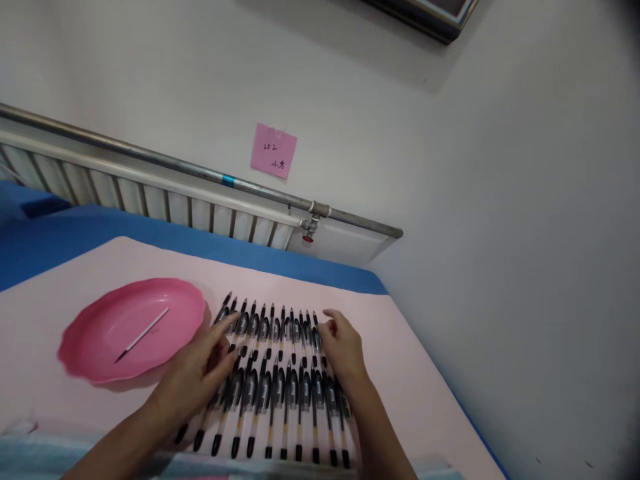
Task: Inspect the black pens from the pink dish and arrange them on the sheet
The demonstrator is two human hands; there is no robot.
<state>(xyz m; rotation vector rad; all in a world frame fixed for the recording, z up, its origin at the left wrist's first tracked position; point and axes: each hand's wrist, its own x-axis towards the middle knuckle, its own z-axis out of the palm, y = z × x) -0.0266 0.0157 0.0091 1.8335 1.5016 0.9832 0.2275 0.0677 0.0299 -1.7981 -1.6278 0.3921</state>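
Two rows of black-capped clear pens lie side by side on the pink table surface. At the left end of the back row of pens (263, 328), my left hand (200, 367) has its index finger and thumb apart, with nothing gripped. My right hand (344, 347) is at the right end of that row, touching or very close to the last pen, fingers partly bent and apart. The front row of pens (280, 393) lies nearer to me, its left end partly hidden by my left hand and its right end by my right wrist.
A pink scalloped plate (85, 363) stands to the left, holding one thin white stick with a dark tip (145, 335). The pink tabletop (400, 373) has a blue surface (280, 265) behind it. Beyond are a radiator (155, 201), a pipe (190, 170) and a wall with a pink note (273, 152).
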